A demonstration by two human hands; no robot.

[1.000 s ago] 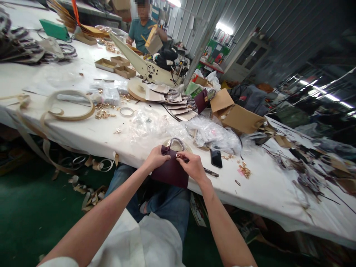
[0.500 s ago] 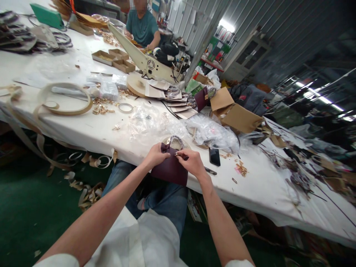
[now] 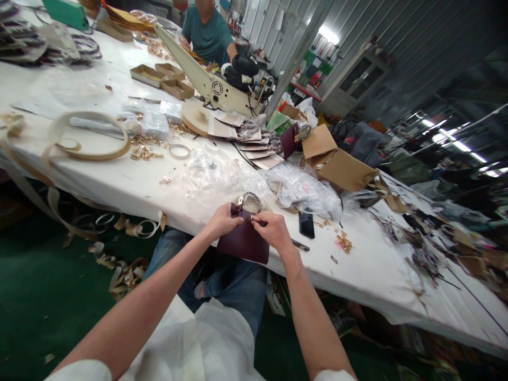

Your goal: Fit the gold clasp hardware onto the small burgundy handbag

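L fingers (image 3: 235,220) & R fingers (image 3: 260,218) pinched, arms (image 3: 159,288) fwd.

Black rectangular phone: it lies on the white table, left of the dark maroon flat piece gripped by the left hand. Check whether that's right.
Wrong side: the head view shows the black rectangular phone right of the dark maroon flat piece. It does lie on the white table, and the left hand does grip that piece.

A ribbed grey wall (image 3: 296,21) rises behind a slanting post (image 3: 298,58) and a pale cabinet (image 3: 375,79) with dark door panels. A lamp (image 3: 328,35) glares near the post; I see green floor (image 3: 39,301) below the white-covered worktop (image 3: 377,272).
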